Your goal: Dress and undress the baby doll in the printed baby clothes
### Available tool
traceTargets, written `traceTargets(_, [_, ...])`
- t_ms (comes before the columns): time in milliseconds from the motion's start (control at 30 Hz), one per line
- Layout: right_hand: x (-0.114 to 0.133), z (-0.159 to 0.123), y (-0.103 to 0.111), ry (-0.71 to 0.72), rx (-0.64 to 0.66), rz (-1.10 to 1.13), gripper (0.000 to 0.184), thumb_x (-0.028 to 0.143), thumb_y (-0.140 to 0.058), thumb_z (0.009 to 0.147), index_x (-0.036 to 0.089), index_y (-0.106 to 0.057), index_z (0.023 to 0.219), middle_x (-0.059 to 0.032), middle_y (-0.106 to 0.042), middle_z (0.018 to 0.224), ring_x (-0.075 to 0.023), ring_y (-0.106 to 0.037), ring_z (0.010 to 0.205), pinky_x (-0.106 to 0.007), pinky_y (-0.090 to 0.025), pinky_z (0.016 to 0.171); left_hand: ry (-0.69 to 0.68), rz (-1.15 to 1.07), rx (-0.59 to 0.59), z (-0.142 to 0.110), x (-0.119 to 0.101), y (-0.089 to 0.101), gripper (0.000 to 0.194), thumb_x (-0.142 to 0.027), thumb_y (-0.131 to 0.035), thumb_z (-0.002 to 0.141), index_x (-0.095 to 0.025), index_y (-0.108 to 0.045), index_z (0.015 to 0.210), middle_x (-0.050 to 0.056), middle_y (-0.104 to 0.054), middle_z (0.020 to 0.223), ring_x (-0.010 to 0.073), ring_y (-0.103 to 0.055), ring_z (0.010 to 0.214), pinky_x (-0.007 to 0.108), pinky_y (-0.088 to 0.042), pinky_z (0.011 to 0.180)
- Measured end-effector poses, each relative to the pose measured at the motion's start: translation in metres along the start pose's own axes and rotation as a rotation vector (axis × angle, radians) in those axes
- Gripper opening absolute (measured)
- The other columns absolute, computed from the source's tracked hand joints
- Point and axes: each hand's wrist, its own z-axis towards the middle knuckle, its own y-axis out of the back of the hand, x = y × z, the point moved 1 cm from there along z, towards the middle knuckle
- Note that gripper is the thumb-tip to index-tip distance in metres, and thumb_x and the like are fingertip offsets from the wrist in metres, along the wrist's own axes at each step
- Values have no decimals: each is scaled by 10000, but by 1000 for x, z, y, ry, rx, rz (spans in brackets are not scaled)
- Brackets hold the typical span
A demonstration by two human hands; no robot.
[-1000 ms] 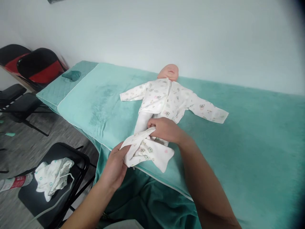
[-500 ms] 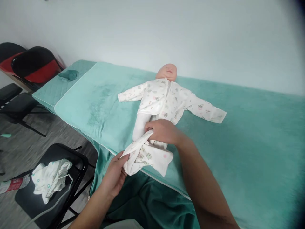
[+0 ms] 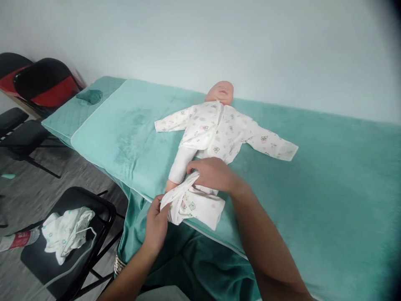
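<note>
A baby doll lies on its back on the green bed, head toward the wall. It wears a white printed long-sleeved top with both sleeves spread out. Bunched at the doll's lower legs are white baby pants with the same small animal print. My left hand pinches the edge of the pants near the doll's bare foot. The waist edge of the pants is gripped by my right hand, close below the top. The white-covered leg shows on the left; the other leg is largely hidden.
The green bed cover reaches to the wall. At lower left a black folding chair carries a crumpled white cloth, a white cord and a plastic bottle. More black and red chairs stand at the far left.
The doll's leg has shifted left and its bare foot now shows beside the pants' edge. My left hand has turned more upright; my right hand has moved slightly left.
</note>
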Motion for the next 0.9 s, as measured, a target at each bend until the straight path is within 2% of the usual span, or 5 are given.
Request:
traceTargets(133, [1,0,-1,0,2,-9,77,275,-694,791,265,-730,858,26,-762,846,-164,-606,716,-298,-291,626,-15,100,-64,7,-8,5,391,-360,-686,852,-167,-684,1192,80,-749,1120,210,-668,971,294,-512,844])
traceTargets(333, [4,1,0,-10,-8,-24,70,255,-688,783,261,-725,842,16,-752,817,-169,-603,703,-298,-283,626,50,169,27,19,-8,10,645,-376,-722,854,-186,-566,1450,118,-734,1267,252,-691,1103,342,-510,966])
traceTargets(433, [4,2,0,-19,11,-15,93,257,-700,772,264,-738,857,11,-765,847,-182,-625,739,-298,-296,631,27,204,86,19,-10,10,504,-390,-695,885,-187,-655,1344,110,-718,1312,254,-656,1181,332,-468,1025])
traceTargets(600, [1,1,1,-22,4,31,101,236,-676,773,265,-735,850,22,-762,843,-177,-625,753,-291,-310,632,-48,258,179,17,-15,5,353,-438,-567,966,-174,-753,1108,54,-746,1000,212,-611,938,296,-459,874])
traceTargets(900, [-6,0,0,34,-63,197,107,276,-649,863,242,-733,919,15,-772,939,-176,-648,837,-273,-360,721,-241,224,95,53,-29,-6,163,-313,-581,885,-189,-686,872,-10,-655,804,159,-545,776,241,-426,712])
